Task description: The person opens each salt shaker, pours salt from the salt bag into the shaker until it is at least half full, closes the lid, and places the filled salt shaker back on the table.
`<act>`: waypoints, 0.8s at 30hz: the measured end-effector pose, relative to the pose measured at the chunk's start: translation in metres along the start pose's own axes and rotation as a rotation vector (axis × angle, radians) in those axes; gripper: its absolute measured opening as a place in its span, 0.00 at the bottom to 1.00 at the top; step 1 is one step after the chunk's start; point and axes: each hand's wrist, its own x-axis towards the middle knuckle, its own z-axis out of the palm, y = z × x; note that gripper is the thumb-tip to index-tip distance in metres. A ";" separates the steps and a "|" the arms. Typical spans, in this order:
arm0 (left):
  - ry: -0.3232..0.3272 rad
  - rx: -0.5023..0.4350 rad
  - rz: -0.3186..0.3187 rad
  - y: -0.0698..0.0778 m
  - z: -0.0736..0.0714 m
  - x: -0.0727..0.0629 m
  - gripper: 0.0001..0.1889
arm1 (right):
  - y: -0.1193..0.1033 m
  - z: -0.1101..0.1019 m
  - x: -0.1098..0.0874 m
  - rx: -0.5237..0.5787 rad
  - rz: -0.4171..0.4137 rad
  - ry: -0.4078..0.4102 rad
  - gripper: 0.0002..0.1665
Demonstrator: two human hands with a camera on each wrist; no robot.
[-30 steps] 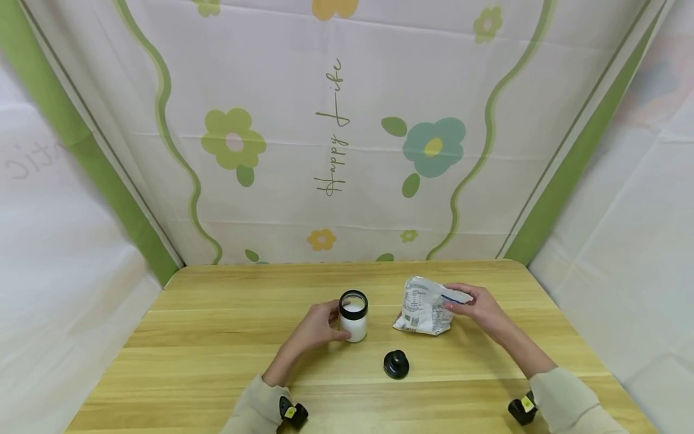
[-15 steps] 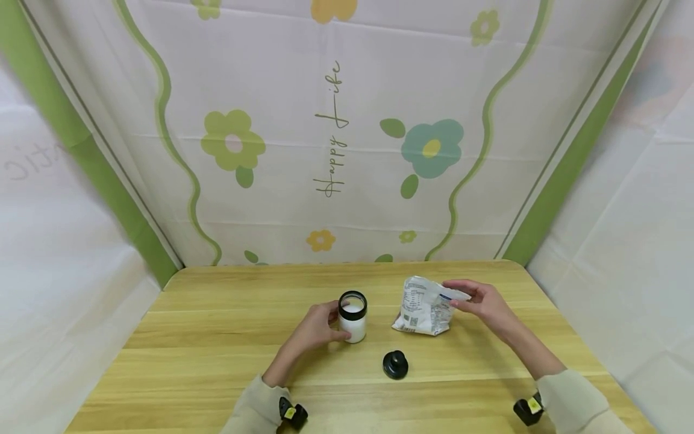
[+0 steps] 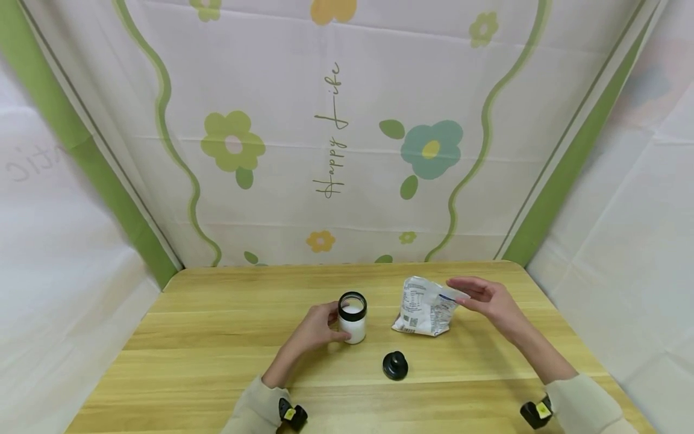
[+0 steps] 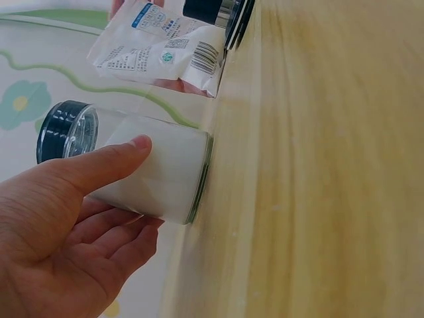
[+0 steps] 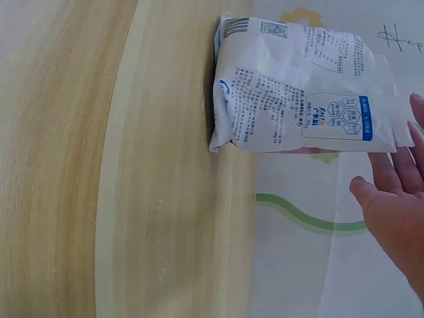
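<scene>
A clear glass jar (image 3: 353,328) with a black rim stands upright on the table, filled partway with something white. My left hand (image 3: 320,327) grips it from the left, thumb along the near side and fingers curled round the far side. To the jar's right stands a white printed bag (image 5: 291,86), its top edge uneven. Beside that top edge is my right hand (image 3: 490,301), fingers loosely extended and thumb apart from the bag; whether a fingertip still touches it I cannot tell. A black knobbed lid (image 3: 396,365) lies in front, between jar and bag.
The wooden table (image 3: 244,289) backs onto a white cloth (image 3: 282,199) with printed flowers. White specks (image 5: 162,232) are scattered on the wood near the bag. Cloth walls rise at both sides.
My right hand has drawn back to the right from the bag's top, its fingers loosening. The bag stays standing. My left hand and the jar have hardly moved.
</scene>
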 end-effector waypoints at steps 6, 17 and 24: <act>0.004 0.001 -0.008 0.000 0.000 -0.001 0.34 | -0.008 -0.002 -0.004 -0.011 -0.027 0.026 0.26; -0.006 0.002 0.000 0.001 -0.001 -0.001 0.34 | -0.026 -0.004 -0.016 0.030 -0.134 0.052 0.24; 0.000 0.002 -0.003 0.001 0.000 -0.002 0.33 | -0.031 -0.001 -0.026 0.001 -0.111 0.063 0.23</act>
